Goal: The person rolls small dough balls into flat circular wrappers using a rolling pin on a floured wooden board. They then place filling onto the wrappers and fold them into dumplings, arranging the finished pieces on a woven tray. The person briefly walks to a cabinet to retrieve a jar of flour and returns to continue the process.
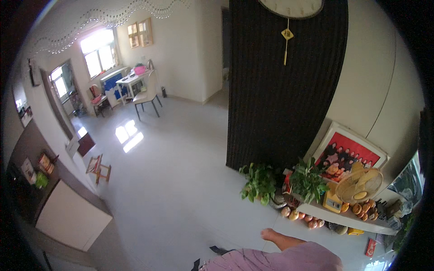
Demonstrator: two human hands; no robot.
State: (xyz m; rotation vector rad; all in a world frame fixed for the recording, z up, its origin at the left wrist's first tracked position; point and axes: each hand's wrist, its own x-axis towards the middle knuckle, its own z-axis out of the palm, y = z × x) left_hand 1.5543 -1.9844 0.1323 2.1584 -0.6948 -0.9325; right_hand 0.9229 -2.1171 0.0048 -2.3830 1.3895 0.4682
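My right hand [268,234] is at the lower right of the picture, its fingers curled in and nothing visible in it. The bare forearm leads back to a pink patterned sleeve [313,256]. My left hand is out of view. Beyond the right hand, several round onion-like or squash-like things [313,224] lie on the floor along a low white bench [342,216]. Two leafy potted plants, one on the left [259,184] and one on the right [308,181], stand near the bench's end. Dark shoes or cloth [219,250] show below my top.
On the bench stand a yellow fan [360,184] and a framed group photo [349,152]. A dark ribbed wall panel [283,101] rises behind the plants. A folding wooden stool [98,169] and a cabinet [73,216] are at left; a chair [147,95] and table stand farther back.
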